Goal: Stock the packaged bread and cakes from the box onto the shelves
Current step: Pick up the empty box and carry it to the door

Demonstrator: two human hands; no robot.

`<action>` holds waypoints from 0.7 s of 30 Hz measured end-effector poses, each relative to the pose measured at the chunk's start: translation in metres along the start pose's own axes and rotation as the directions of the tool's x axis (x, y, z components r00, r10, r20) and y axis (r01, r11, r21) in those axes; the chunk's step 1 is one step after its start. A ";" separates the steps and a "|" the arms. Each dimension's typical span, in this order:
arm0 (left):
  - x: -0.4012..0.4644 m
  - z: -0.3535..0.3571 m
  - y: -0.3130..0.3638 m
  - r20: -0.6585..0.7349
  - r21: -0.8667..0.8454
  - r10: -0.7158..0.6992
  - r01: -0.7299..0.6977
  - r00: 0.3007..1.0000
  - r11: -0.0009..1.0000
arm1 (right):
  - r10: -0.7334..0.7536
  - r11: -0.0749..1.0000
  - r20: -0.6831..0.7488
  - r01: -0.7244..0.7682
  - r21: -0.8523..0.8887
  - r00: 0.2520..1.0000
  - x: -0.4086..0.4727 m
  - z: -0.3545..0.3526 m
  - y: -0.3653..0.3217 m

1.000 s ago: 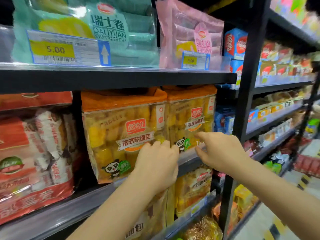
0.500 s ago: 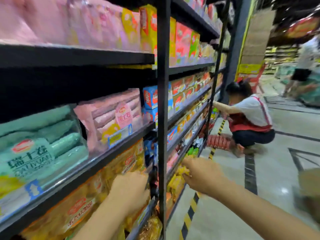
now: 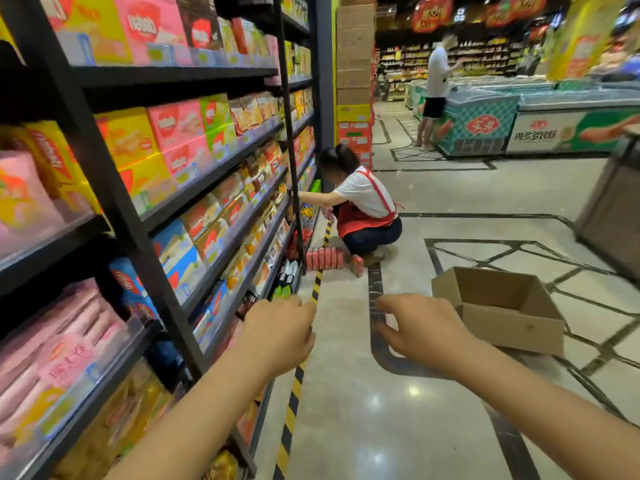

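An open cardboard box (image 3: 502, 306) sits on the floor to the right, its inside looking empty from here. My right hand (image 3: 422, 329) hovers just left of it with fingers spread, holding nothing. Empty too, my left hand (image 3: 280, 336) hangs in the aisle beside the black shelves (image 3: 114, 202), off the packages. Pink swiss-roll packs (image 3: 59, 344) and orange bread bags (image 3: 114, 424) fill the shelves at lower left.
A person in a red apron (image 3: 363, 209) squats at the shelves further down the aisle, red packs (image 3: 323, 258) lined on the floor beside them. Another person (image 3: 434, 84) stands by the freezers (image 3: 519, 123). A brown bin (image 3: 613, 209) stands at right. Yellow-black tape (image 3: 294, 393) runs along the floor.
My view has swung right, from the shelf of bread bags to the aisle. Both hands have come off the packages and moved out over the floor toward the box.
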State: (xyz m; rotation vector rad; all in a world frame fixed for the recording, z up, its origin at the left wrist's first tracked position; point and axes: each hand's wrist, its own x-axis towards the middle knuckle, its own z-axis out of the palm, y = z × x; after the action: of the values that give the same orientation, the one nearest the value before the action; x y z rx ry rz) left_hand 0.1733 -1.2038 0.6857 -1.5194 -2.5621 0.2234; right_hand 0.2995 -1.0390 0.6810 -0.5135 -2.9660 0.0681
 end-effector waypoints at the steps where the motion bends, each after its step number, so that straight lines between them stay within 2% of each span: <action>1: 0.019 -0.006 0.009 -0.018 0.011 0.038 -0.038 0.999 0.999 | 0.033 0.999 -0.011 -0.033 0.010 0.999 0.002 -0.007 0.017; 7: 0.141 -0.023 0.059 -0.114 -0.069 0.201 -0.209 0.973 0.975 | 0.232 0.971 -0.060 -0.229 0.063 0.971 0.012 -0.036 0.124; 13: 0.233 -0.034 0.102 -0.166 -0.173 0.286 -0.313 0.944 0.934 | 0.388 0.921 -0.061 -0.389 -0.006 0.920 0.014 -0.057 0.206; 16: 0.269 -0.038 0.124 -0.204 -0.174 0.355 -0.390 0.913 0.904 | 0.457 0.888 -0.054 -0.459 -0.022 0.888 0.017 -0.065 0.239; 21: 0.341 -0.040 0.159 -0.189 -0.174 0.465 -0.496 0.865 0.851 | 0.570 0.820 -0.085 -0.572 0.006 0.817 0.033 -0.069 0.291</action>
State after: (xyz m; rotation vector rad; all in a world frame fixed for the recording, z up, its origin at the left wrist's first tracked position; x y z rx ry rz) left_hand 0.1561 -0.8267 0.7110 -2.1621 -2.1068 -0.1143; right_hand 0.3745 -0.7523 0.7340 -1.3593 -2.6199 0.0730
